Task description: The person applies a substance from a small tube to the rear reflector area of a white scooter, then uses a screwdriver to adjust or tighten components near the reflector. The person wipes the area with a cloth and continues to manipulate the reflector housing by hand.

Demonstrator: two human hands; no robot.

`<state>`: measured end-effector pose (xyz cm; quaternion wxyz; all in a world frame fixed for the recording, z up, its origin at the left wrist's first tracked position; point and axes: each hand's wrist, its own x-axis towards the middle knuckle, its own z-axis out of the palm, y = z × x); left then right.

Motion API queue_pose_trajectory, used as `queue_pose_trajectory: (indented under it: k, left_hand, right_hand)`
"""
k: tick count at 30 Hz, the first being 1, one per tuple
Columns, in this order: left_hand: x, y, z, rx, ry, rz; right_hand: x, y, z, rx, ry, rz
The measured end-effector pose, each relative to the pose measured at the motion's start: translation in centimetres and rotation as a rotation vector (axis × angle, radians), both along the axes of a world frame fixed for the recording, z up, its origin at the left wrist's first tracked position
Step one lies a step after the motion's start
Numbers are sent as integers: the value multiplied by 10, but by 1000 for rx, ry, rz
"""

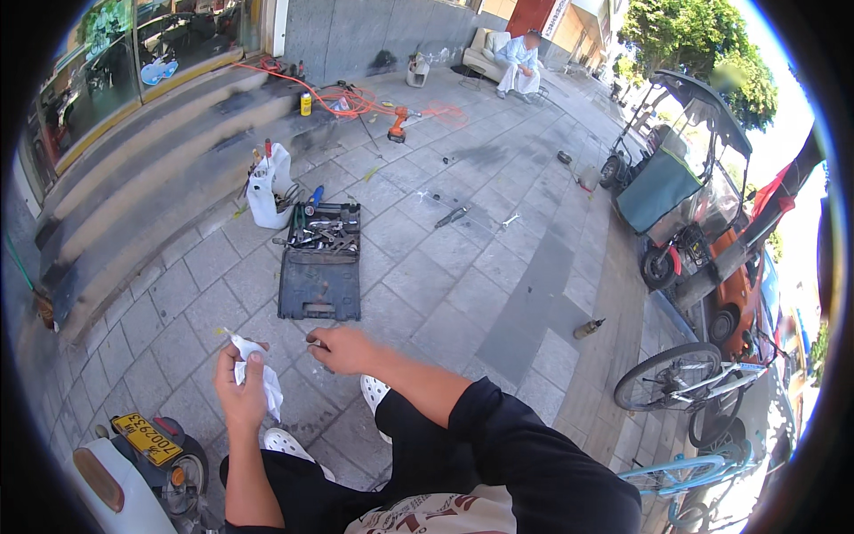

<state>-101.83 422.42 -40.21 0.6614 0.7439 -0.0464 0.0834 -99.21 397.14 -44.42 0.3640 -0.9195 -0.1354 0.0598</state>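
My left hand [238, 392] is closed around a crumpled white tissue [271, 392], which hangs below the fingers. A small brownish tip pokes out of its top; its kind is too small to make out. To the right of it, my right hand [342, 349] hovers with curled fingers pointing left, apart from the tissue. Whether anything sits between those fingertips is hidden. Just beyond my hands lies an open dark tool case [320, 285] on the paving, its far half filled with metal tools [325, 233].
A cut white jug [269, 191] with tools stands beside the case. Farther off are an orange cordless drill [399, 125], a wrench [510, 220] and a small bottle [587, 328]. Steps [160, 187] rise at left. A bicycle [676, 378] and three-wheeler [667, 191] stand right; a person sits far back.
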Motion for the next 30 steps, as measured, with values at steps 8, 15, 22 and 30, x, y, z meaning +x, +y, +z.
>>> queue_pose_trajectory:
  k: [8,15,22,30]
  left_hand:
    - [13,-23,9,-83,-26,-86]
    - [19,-29,8,-97,4,-106]
    - [13,-23,7,-92,8,-87]
    - [13,-16,-1,-96,51,-69]
  right_hand:
    - [18,17,-5,-120,-5,129]
    - [22,10,-23,-160,11,102]
    - [22,11,-18,-298,49,126]
    - [15,5,-23,-292,93,56]
